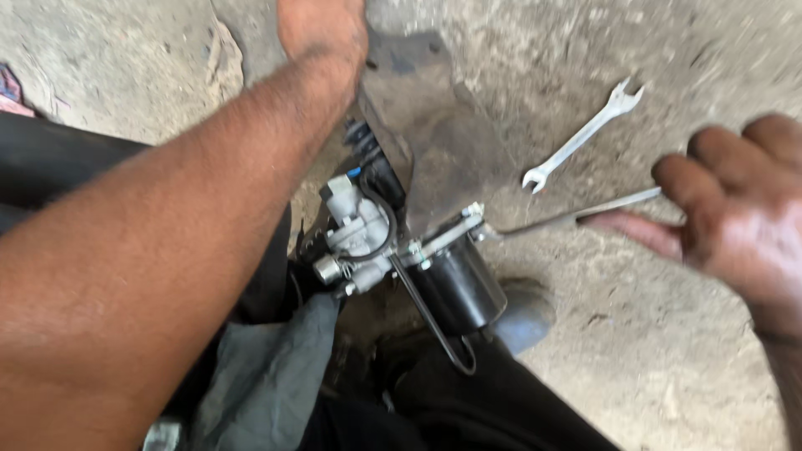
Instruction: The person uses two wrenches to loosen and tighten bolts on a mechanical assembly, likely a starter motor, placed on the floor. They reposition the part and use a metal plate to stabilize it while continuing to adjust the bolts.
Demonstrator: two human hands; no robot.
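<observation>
My right hand pinches the slim steel spanner on the black-and-silver pump assembly; left hand, grip unclear, steadies it. I'd pull evenly, seated squarely.

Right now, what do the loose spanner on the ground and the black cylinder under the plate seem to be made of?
The spanner looks like bright bare steel: silvery and shiny against the dusty ground. The black cylinder seems to be painted or coated metal, smooth and glossy, though plastic is possible. The right hand holds a second silvery tool, likely steel too.
</observation>
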